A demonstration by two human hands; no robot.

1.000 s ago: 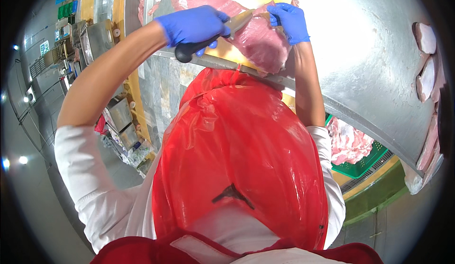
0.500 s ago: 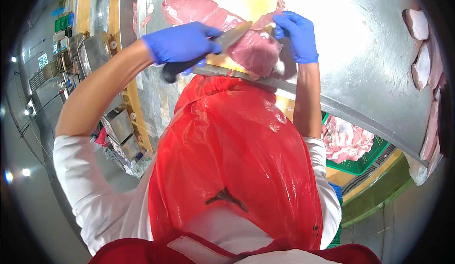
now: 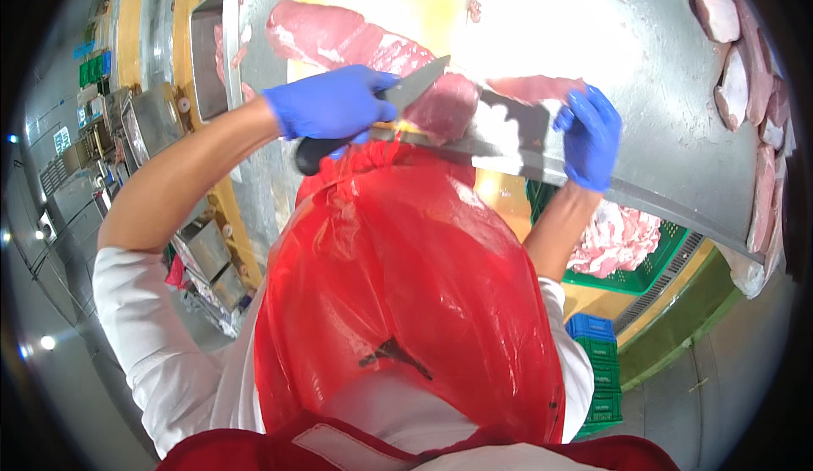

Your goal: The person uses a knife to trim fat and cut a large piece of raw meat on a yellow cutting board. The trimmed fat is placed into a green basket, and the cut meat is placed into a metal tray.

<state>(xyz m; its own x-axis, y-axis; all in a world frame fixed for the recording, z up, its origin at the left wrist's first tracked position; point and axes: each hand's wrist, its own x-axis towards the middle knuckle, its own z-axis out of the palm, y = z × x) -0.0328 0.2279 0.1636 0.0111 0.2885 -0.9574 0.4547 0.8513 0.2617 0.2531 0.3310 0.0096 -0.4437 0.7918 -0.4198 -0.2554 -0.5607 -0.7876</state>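
My blue-gloved left hand (image 3: 333, 103) is closed round the black handle of a knife (image 3: 419, 82). The blade points up and right over a large piece of raw meat (image 3: 351, 41), which lies slantwise on a yellow cutting board (image 3: 423, 4) at the table's near edge. To the right, my gloved right hand (image 3: 590, 137) pinches one end of a thin strip of meat (image 3: 533, 89). That strip is apart from the large piece and stretches left from the fingertips above the metal table (image 3: 652, 132).
Several pale cuts of meat (image 3: 731, 86) line the table's right edge. A green crate (image 3: 652, 278) of meat trimmings (image 3: 616, 238) stands below, with stacked crates (image 3: 597, 369) nearer. At the left is a metal tray (image 3: 208, 56) with meat scraps.
My right hand has moved right and nearer, carrying the strip of meat away from the large piece. The left hand keeps its hold on the knife at nearly the same place.
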